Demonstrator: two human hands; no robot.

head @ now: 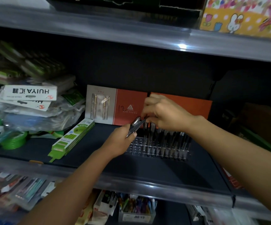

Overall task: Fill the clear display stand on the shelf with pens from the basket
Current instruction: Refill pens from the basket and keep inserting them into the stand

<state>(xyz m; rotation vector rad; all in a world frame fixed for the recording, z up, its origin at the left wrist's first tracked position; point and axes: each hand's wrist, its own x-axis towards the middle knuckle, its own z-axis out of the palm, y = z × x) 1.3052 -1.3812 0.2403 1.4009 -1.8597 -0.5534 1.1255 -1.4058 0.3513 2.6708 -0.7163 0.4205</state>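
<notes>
At frame centre the right hand [160,111] pinches the top of 1 pen from the bundle of pens [135,125] that the left hand [121,140] has its grip closed around. Draw it clear before tilting it upright, I'd judge. Just below, the clear display stand [156,148] on the shelf [82,151] shows empty holes at its left end; aim there. The basket is not visible.

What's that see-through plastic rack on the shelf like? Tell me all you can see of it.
The clear display stand looks like transparent plastic, a low tray with rows of small holes. It sits on the dark shelf before orange boxes. Dark pens stand upright across its right part; the left holes are empty. The left hand overlaps its left edge.
</notes>
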